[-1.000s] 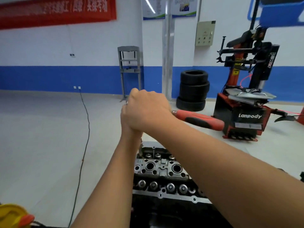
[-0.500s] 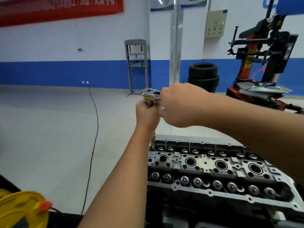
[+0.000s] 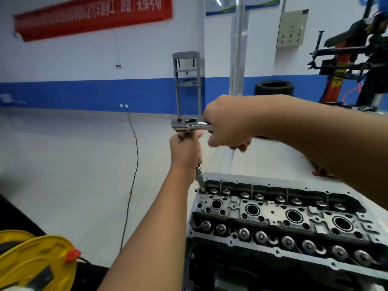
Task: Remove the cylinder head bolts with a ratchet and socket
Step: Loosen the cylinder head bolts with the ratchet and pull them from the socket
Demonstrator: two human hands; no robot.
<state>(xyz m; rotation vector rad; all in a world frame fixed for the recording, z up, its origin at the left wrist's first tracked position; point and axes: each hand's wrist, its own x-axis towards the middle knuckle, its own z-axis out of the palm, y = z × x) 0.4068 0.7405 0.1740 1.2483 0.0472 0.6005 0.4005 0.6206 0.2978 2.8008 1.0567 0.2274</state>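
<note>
An aluminium cylinder head (image 3: 273,215) with valve springs and spark plug wells fills the lower right. A chrome ratchet (image 3: 189,124) sits on top of a long extension bar (image 3: 199,177) whose lower end goes into a bolt hole at the head's far left corner. My left hand (image 3: 185,152) grips the extension bar just under the ratchet head. My right hand (image 3: 226,122) grips the ratchet's handle, which it hides. The bolt itself is not visible.
A yellow cable reel (image 3: 31,263) sits at the lower left. A black cable (image 3: 134,164) runs across the grey floor. Behind stand a grey press frame (image 3: 188,80), a stack of tyres (image 3: 274,88) and a red tyre changer (image 3: 352,59).
The ratchet handle has swung from pointing right to running toward me under my right hand. The camera has dropped and turned, so more of the cylinder head shows.
</note>
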